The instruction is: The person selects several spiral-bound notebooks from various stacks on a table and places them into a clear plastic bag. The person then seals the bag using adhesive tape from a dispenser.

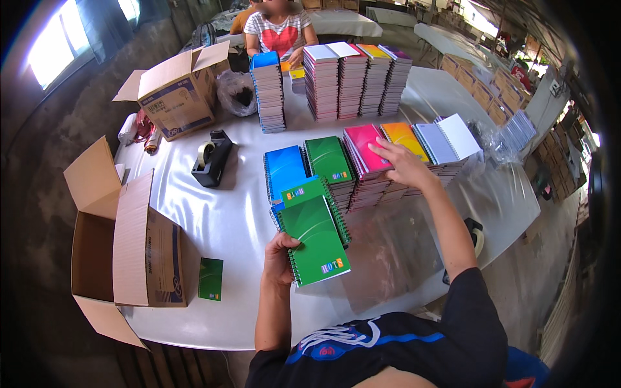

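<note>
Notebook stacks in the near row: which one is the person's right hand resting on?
The pink-covered stack, between the green stack and the orange one; the right hand lies on its top cover.

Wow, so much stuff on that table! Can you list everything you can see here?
near notebook stacks: five; blue, green, pink, orange, white tops; table middle
far notebook stacks: about five, mixed colours, far end
green notebooks: a few, held in left hand
loose green notebook: one, near table edge
tape dispenser: one, black, left of the stacks
open boxes: two, brown cardboard, left side
plastic bag: one, clear, by far box
table: one, white
other person: one, seated at far end
left hand: grips green notebooks
right hand: on pink stack
</note>
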`<state>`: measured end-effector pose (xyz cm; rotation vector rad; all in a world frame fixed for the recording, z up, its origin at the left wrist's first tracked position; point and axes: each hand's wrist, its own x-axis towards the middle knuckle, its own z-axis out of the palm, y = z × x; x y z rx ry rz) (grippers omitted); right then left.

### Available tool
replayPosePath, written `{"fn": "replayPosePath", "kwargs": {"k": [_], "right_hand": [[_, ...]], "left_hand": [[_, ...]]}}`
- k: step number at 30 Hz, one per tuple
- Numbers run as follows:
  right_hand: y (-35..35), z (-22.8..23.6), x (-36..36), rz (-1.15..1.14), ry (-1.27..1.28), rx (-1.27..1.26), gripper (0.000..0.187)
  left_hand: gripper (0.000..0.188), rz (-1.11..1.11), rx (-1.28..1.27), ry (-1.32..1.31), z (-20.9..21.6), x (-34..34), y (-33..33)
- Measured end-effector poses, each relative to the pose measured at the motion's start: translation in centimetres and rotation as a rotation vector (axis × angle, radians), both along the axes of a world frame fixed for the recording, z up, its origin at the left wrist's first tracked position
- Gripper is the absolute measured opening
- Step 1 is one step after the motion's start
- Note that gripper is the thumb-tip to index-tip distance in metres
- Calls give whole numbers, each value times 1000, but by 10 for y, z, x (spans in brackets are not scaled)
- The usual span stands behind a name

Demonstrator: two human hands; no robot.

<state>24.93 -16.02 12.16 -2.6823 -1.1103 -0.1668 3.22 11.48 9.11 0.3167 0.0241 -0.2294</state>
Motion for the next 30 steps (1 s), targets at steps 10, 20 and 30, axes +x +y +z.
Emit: {"fn": "replayPosePath", "kwargs": {"k": [10,20,30], "right_hand": [[2,44,18,-9,553,251,37],[30,56,-139,311,-556,-24,46],[-71,32,-22,-183,-105,114,83]], "left_hand": [[53,55,132,83,-6,9,-20],[49,285,6,51,11,12,-62],[48,41,263,79,-13,23,-80]]}}
